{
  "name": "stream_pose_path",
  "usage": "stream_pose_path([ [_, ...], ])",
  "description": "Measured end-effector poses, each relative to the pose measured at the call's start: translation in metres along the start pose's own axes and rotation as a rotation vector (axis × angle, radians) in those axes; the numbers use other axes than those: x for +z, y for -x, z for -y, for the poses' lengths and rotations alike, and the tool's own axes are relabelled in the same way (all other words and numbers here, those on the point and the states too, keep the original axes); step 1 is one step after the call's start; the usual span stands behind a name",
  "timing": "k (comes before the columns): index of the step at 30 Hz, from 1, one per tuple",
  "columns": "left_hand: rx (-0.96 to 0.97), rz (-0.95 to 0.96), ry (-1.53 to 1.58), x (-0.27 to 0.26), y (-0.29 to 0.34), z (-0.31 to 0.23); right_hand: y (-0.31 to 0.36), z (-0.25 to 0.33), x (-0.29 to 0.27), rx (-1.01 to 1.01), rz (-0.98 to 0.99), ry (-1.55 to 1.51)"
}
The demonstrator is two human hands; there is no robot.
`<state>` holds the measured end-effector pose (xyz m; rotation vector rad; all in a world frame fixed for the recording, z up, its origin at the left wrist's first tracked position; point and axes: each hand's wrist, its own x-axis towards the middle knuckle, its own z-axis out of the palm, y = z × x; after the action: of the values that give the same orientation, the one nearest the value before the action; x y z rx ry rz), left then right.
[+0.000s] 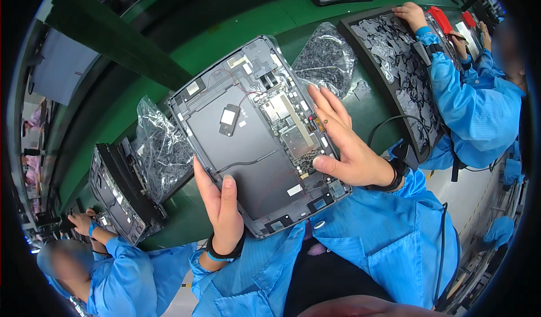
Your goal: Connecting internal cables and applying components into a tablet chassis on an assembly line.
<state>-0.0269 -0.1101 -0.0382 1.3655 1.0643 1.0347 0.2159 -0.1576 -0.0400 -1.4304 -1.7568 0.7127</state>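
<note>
Both my hands hold a dark grey tablet-like housing (208, 146), tilted in front of my body with its inside facing up. My left hand (222, 210) grips the lower left edge, its thumb lying over the rim. On the right edge my right hand (355, 153) has its fingers along the side and its thumb over the circuit board (296, 139). A small black speaker-like part (228, 120) with a white label lies on the housing's flat inner face, near a thin red wire. A black cable (245, 163) runs across the lower half. The housing's underside is hidden.
Clear plastic bags of dark small parts (163, 153) lie left and behind right on the green bench (225, 30). A black tray (369, 63) of grey flat pieces stands right. Stacked housings (115, 190) sit left. Co-workers (470, 108) work on both sides.
</note>
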Motion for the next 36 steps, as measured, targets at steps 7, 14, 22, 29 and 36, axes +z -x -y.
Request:
stream_pose_path([
  [7,-0.022,0.077,0.073,-0.006,0.000,0.005,0.007,0.012,0.001,-0.014,-0.004,-0.104],
  [14,0.123,0.036,0.232,-0.012,-0.006,-0.007,-0.020,0.034,-0.008,0.336,-0.026,-1.053],
  [22,0.153,0.118,0.126,-0.012,-0.030,0.009,-0.164,-0.064,-0.093,0.313,-0.022,-0.998],
  [29,0.192,0.059,0.001,0.003,-0.023,0.017,-0.338,-0.231,-0.047,0.543,-0.108,-1.068],
  [36,0.189,0.022,-0.140,0.003,-0.021,0.018,-0.361,-0.250,-0.041,0.194,-0.482,0.066],
])
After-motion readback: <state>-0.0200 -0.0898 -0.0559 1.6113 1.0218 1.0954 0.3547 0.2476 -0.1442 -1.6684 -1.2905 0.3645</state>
